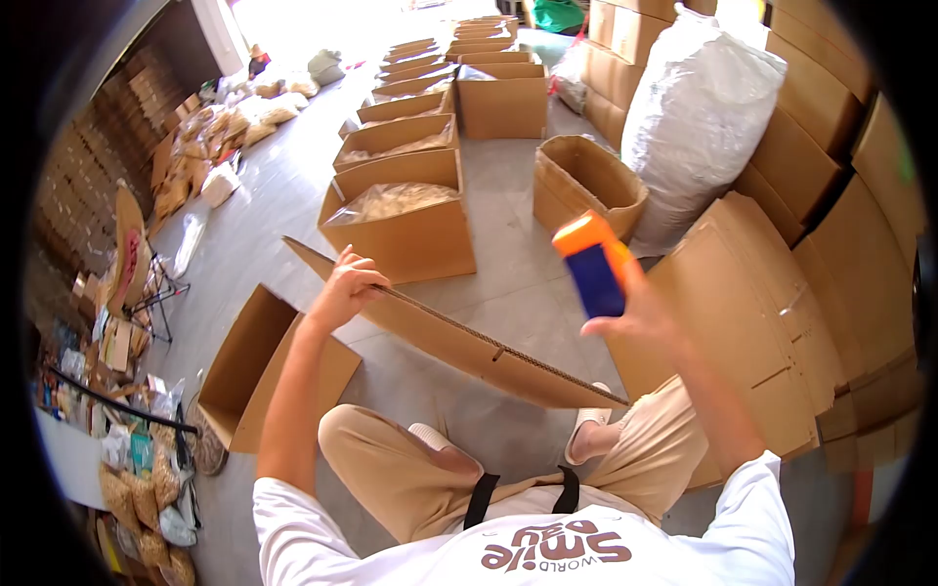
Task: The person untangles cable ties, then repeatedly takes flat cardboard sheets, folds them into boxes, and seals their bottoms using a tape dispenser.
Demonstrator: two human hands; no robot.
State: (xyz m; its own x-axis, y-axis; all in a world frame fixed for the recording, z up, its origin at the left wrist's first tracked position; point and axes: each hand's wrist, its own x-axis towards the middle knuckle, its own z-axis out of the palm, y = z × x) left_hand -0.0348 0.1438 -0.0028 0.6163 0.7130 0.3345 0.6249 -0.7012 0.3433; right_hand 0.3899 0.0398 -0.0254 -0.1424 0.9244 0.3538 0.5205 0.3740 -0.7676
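My left hand [344,292] grips the upper edge of a flattened cardboard box [459,344], which stands on edge in front of my knees. Its right end reaches down near my right foot. My right hand [635,311] is raised, closed around a boxy orange and dark blue handheld object [594,272]; its exact kind is blurred. That hand is apart from the cardboard, above a pile of flat cardboard sheets [738,313]. An opened cardboard box [249,366] lies tilted on the floor beside my left arm.
Rows of open cartons [410,239] with filled plastic liners stretch ahead. An open carton [586,186] and a big white sack [694,107] stand to the right, before stacked boxes [831,117]. A chair [132,254] and bags of goods [142,498] line the left side.
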